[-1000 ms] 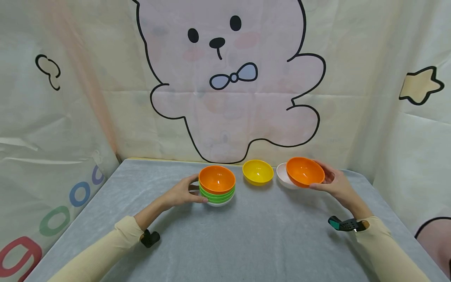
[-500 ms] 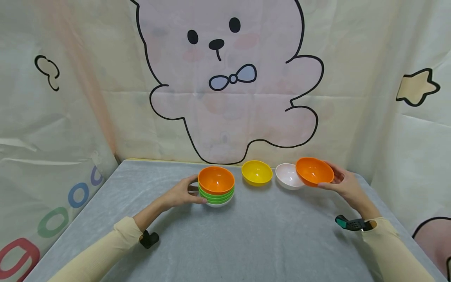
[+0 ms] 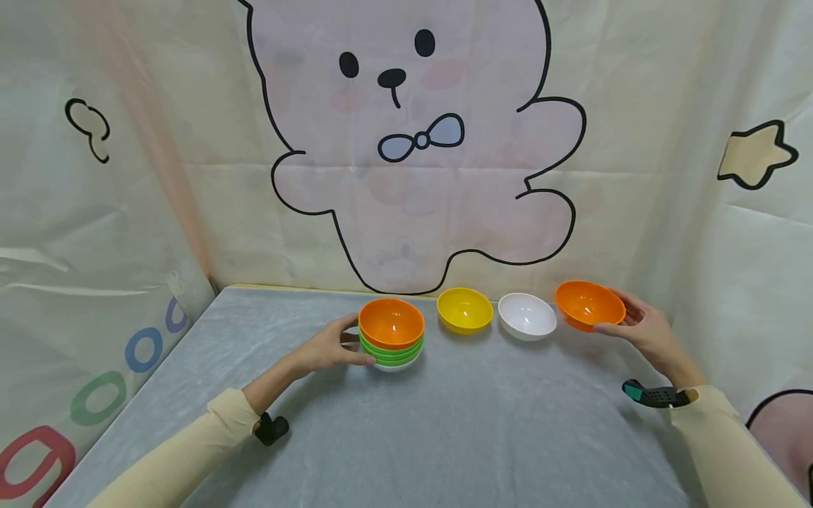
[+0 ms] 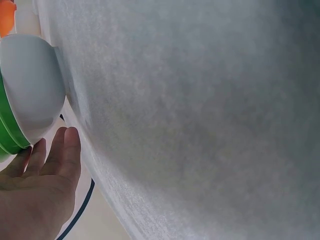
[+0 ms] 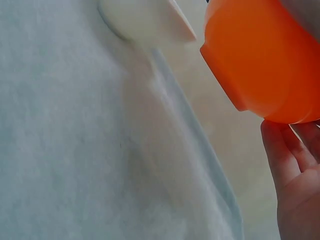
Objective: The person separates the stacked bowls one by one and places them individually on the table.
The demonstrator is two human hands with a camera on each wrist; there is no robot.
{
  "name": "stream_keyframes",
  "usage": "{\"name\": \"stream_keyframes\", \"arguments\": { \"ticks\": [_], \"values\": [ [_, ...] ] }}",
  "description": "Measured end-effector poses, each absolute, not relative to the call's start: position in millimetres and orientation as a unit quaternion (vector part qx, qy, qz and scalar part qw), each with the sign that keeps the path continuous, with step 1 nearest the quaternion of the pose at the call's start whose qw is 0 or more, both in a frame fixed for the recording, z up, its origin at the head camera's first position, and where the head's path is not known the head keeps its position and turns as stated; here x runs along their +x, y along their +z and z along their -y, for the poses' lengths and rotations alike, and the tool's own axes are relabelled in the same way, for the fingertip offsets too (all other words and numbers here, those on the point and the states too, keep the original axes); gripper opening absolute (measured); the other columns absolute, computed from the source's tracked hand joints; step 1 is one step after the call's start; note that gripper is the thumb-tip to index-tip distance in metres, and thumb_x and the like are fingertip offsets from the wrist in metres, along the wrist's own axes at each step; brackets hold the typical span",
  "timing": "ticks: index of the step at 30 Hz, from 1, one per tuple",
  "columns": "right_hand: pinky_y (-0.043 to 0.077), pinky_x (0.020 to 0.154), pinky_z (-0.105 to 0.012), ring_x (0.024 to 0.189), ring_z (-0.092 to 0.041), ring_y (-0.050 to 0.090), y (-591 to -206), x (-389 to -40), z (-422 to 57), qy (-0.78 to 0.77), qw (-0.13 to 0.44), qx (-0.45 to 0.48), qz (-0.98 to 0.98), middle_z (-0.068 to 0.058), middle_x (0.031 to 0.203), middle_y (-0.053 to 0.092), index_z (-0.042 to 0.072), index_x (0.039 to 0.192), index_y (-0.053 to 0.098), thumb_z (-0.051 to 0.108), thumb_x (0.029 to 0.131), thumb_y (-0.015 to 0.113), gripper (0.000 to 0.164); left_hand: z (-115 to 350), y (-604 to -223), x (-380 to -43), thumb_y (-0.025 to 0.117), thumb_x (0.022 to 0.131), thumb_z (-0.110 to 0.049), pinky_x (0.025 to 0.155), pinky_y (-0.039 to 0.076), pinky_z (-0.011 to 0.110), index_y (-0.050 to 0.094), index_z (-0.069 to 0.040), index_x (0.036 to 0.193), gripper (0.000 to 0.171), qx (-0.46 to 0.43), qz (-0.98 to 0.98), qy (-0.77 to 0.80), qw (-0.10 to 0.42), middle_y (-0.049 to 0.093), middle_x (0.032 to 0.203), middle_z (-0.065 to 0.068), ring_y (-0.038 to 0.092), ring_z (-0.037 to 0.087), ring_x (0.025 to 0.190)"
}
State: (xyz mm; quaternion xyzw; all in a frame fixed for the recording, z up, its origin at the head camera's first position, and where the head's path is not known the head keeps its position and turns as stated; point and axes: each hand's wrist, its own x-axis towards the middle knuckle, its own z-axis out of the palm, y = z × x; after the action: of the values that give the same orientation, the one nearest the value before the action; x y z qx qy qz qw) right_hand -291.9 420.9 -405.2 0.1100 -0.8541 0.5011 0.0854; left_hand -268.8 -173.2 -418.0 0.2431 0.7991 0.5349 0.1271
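My right hand [image 3: 655,339] holds an orange bowl [image 3: 588,306] by its right side, thumb in front and fingers behind. The right wrist view shows this bowl [image 5: 265,60] raised off the table with its foot ring in sight. At centre left, my left hand [image 3: 327,346] grips a stack of bowls from the left, thumb at the front. An orange bowl [image 3: 391,323] tops the stack, green bowls [image 3: 394,358] sit under it, and a white bowl [image 4: 35,85] forms the base. Just left of the held bowl, a white bowl [image 3: 527,317] stands upright on the table.
A yellow bowl [image 3: 465,311] stands between the stack and the lone white bowl, near the far edge. Grey cloth covers the table [image 3: 444,437]. Behind it hangs a curtain [image 3: 432,212] printed with a bear, and more curtain flanks both sides.
My right hand has carried the orange bowl to the right, from overlapping the white bowl to beside it, so the white bowl now shows fully. My left hand has stayed at the stack.
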Motion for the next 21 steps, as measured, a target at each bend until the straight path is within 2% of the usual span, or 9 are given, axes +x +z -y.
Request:
{"name": "stream_keyframes", "arguments": {
  "ticks": [6, 12, 16, 21],
  "values": [
    [0.048, 0.085, -0.01, 0.109, 0.002, 0.051, -408.8, -294.8, -429.3, 0.502, 0.072, 0.1, 0.856, 0.009, 0.132, 0.048, -0.002, 0.156, 0.033, 0.011, 0.096, 0.073, 0.073, 173.0, -416.8, -268.4, 0.084, 0.087, -0.016, 0.105, 0.045, 0.05, 0.037, -0.004, 0.155, 0.084, 0.249, -0.796, 0.536, 0.127, 0.042, 0.153, 0.016, 0.05, 0.041, 0.13],
    [0.05, 0.083, -0.011, 0.109, -0.003, 0.049, -414.2, -297.9, -434.5, 0.489, 0.046, 0.083, 0.867, -0.017, 0.145, 0.041, -0.002, 0.157, 0.03, 0.017, 0.097, 0.073, 0.076, 173.1, -416.5, -268.3, 0.084, 0.087, -0.016, 0.105, 0.045, 0.05, 0.037, -0.004, 0.155, 0.083, 0.25, -0.796, 0.537, 0.127, 0.043, 0.153, 0.016, 0.05, 0.041, 0.13],
    [0.049, 0.082, -0.01, 0.115, -0.016, 0.046, -416.7, -299.8, -436.7, 0.468, 0.025, 0.077, 0.88, -0.028, 0.149, 0.034, -0.005, 0.157, 0.027, 0.022, 0.097, 0.073, 0.08, 173.2, -416.8, -268.4, 0.084, 0.086, -0.016, 0.105, 0.045, 0.051, 0.038, -0.004, 0.155, 0.083, 0.248, -0.797, 0.537, 0.127, 0.043, 0.153, 0.015, 0.051, 0.041, 0.13],
    [0.046, 0.08, -0.008, 0.123, -0.039, 0.041, -415.5, -300.0, -434.5, 0.452, 0.011, 0.069, 0.889, -0.032, 0.15, 0.033, -0.007, 0.155, 0.026, 0.027, 0.097, 0.074, 0.083, 172.7, -417.4, -268.5, 0.084, 0.086, -0.017, 0.105, 0.045, 0.052, 0.038, -0.005, 0.155, 0.083, 0.245, -0.799, 0.534, 0.127, 0.043, 0.152, 0.015, 0.051, 0.04, 0.13]
  ]
}}
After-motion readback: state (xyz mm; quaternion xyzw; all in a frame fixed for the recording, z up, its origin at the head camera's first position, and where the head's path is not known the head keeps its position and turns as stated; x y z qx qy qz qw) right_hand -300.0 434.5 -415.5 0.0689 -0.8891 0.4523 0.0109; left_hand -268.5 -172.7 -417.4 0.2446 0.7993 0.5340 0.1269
